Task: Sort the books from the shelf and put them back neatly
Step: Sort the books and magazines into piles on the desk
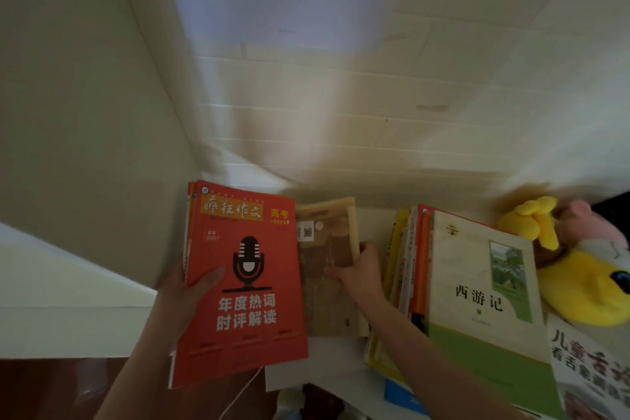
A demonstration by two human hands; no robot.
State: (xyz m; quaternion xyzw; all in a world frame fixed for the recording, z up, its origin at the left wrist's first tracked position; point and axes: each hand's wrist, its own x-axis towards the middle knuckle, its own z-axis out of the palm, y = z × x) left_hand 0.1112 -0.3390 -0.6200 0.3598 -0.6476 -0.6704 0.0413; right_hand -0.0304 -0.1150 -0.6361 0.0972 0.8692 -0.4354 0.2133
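Red books (245, 283) up close, a thin bunch, gripped in left hand (191, 290), thumb flat on the front cover, fingers hidden behind. Stick out past the front edge of the shelf (373, 220), at its left end. Soft covers, so bendy and floppy. Shiny too, so likely to slide apart. Best held low by the spine side, squeezed all together. Not heavy, by the look.

Right beside them, brown book (327, 269), touching the red cover and reaching toward the back edge. Gripped by right hand (361, 273) on its right side, thumb on the cover. Too blurry to tell if lying flat or lifted. Looks thicker and stiffer, so fine to pinch by one side.

Toward the right end, pile (477, 283) with a green and white book on top. Probably heavy; better with both hands. Just beside it, yellow toy (586, 283).
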